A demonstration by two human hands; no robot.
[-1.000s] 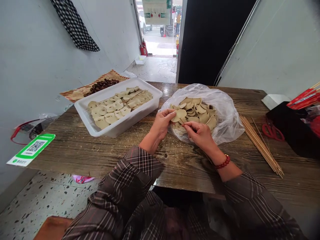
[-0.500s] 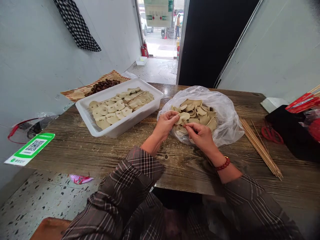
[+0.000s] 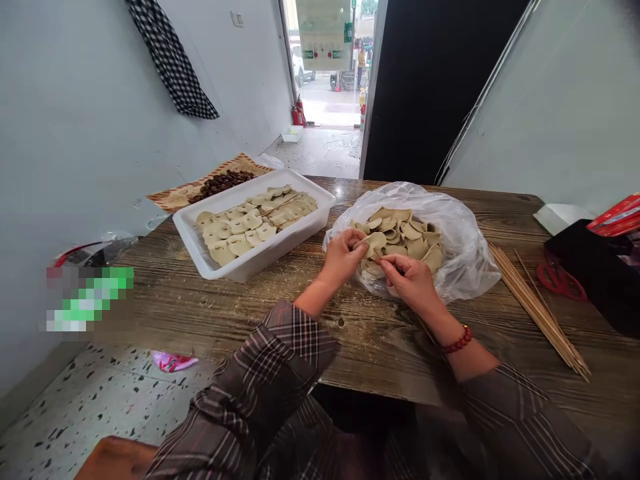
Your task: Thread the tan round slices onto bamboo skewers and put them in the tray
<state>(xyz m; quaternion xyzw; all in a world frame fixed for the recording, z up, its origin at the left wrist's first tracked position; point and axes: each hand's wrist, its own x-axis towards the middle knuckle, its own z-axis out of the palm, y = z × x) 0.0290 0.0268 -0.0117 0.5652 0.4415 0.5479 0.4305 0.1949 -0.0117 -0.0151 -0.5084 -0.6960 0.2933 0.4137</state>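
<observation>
Pinched in my left hand point(image 3: 345, 255) is a flat, round beige slice point(image 3: 375, 243) of what looks like dough or bean curd. My right hand point(image 3: 413, 280) is closed on a thin wooden skewer point(image 3: 378, 254), its tip at the slice's edge. Most of the skewer is hidden by the hand and forearm. Both hands are over the near left side of a clear plastic bag point(image 3: 467, 243), which is spread around a heap of loose slices point(image 3: 417, 248). To the left, a white tray point(image 3: 270, 261) holds rows of skewered slices point(image 3: 237, 230).
Bare skewers point(image 3: 543, 310) lie in a bundle at the right, beside red-handled scissors point(image 3: 565, 280) and a black bag point(image 3: 600, 293). Dark brown pieces point(image 3: 220, 185) rest on patterned paper point(image 3: 170, 199) behind the tray. The wooden table's front edge point(image 3: 370, 393) is close to my body.
The whole view has shifted, so the table and its things appear slightly lower and further right. My hands keep their hold on the slice and skewer, close together over the bag.
</observation>
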